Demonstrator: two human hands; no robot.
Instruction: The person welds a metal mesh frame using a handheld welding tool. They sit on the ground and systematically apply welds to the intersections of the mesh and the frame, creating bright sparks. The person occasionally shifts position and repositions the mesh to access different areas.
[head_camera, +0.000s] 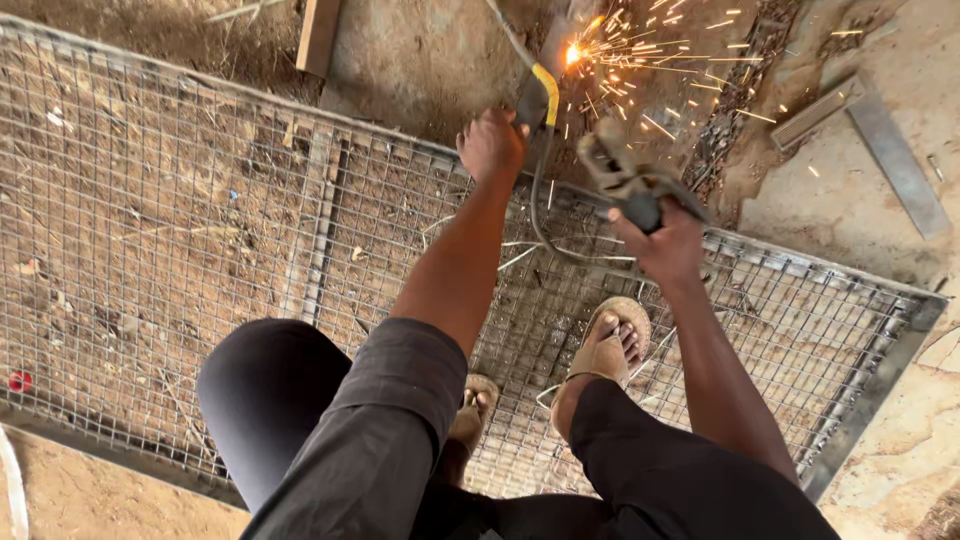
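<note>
A pale wooden plank (318, 35) lies at eleven o'clock on the dirt. Flat grey metal bars (880, 135) rest at two o'clock. A small red cap (19, 381) sits at nine o'clock.

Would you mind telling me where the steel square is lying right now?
In the head view, the steel square lies on the bare ground at the upper right, beyond the mesh panel's far corner and right of the welding sparks.
</note>
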